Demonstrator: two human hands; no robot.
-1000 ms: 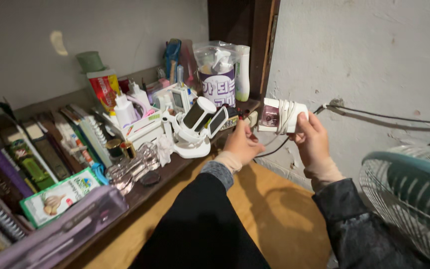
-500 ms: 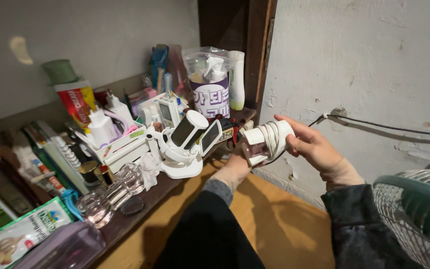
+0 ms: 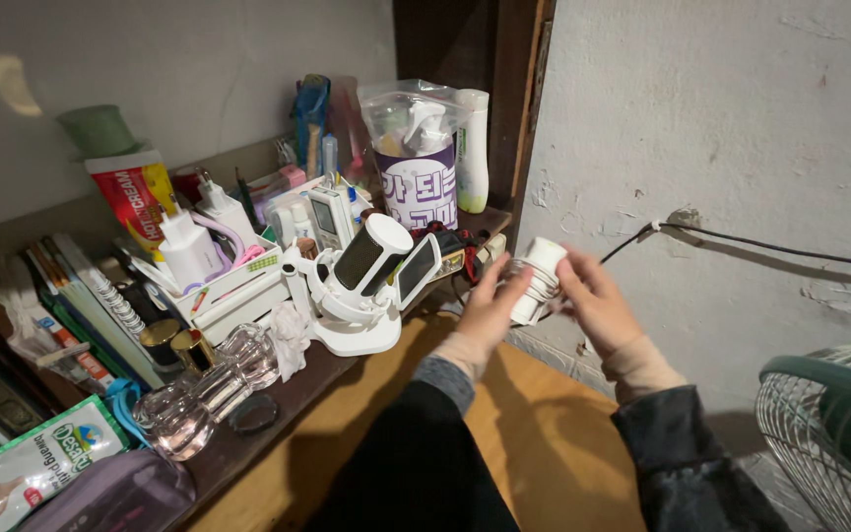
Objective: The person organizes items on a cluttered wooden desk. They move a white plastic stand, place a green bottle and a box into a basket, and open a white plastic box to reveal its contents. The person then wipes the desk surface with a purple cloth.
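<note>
Both my hands hold a small white cylindrical device [image 3: 538,279] with a thin cord wound around it, in front of the pale wall. My left hand [image 3: 490,310] cups it from the left, fingers pointing up. My right hand [image 3: 598,303] grips it from the right. Just left of my hands stands a white charging stand [image 3: 357,296] with black-faced gadgets leaning on it, on the cluttered dark shelf [image 3: 248,448].
A bagged spray bottle [image 3: 416,158] and a white lotion bottle [image 3: 472,148] stand at the shelf's back. Books [image 3: 81,305], clear glass bottles [image 3: 209,389] and a white organiser tray [image 3: 229,281] crowd the left. A black cable [image 3: 770,243] runs along the wall; a green fan [image 3: 829,433] sits at right.
The white device, held high between both hands, turned over and came lower, with my left hand rising to cup it. The view shifted right along the shelf.
</note>
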